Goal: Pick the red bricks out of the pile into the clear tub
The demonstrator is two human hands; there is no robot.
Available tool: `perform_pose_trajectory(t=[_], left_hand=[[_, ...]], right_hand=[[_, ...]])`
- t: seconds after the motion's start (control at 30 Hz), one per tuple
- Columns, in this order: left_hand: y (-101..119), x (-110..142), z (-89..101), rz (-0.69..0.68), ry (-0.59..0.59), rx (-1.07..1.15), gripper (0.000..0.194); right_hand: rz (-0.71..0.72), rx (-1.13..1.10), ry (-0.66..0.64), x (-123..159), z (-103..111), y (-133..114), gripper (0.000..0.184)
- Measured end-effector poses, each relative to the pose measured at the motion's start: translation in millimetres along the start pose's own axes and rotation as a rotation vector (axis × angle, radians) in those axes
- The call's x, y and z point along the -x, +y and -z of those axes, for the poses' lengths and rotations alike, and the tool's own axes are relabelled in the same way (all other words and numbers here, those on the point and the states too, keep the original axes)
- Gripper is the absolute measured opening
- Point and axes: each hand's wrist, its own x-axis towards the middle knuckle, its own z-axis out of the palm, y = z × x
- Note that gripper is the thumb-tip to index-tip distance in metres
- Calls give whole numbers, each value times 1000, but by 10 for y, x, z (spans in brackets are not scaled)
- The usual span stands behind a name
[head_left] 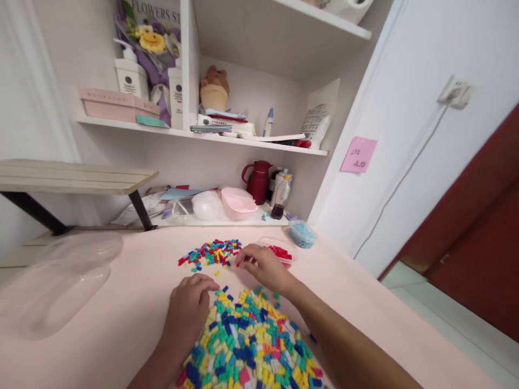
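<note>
A big heap of small coloured plastic bricks lies on the pink table close to me. A smaller scatter of bricks lies farther back. My left hand rests at the left edge of the big heap, fingers curled downward; whether it holds a brick is hidden. My right hand reaches to the right edge of the smaller scatter, fingertips pinched at a red brick, beside a clear tub of red bricks. A second clear tub with blue bricks stands behind it.
A clear plastic lid lies at the left. At the table's back stand a red jug, a pink bowl, a bottle and papers. Shelves above hold bottles and boxes. A wooden bench juts in at left.
</note>
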Motion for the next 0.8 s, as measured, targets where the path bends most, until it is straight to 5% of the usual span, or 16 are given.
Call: perform_pose_trajectory(t=[0.2, 0.33, 0.57, 0.7, 0.8], left_hand=[[-92, -38, -43, -28, 38, 15, 38], [-113, -49, -49, -30, 52, 17, 37], [-73, -45, -24, -39, 62, 18, 37], [-40, -38, -10, -26, 49, 16, 38], [-31, -34, -7, -29, 44, 14, 38]], right_hand=[[-146, 225, 105, -3, 604, 140, 16], [-329, 412, 118, 70, 729, 317, 20], [-280, 447, 282, 44, 633, 352, 39], [-169, 80, 326, -17, 455, 159, 37], [-266, -274, 144, -27, 148, 40, 37]])
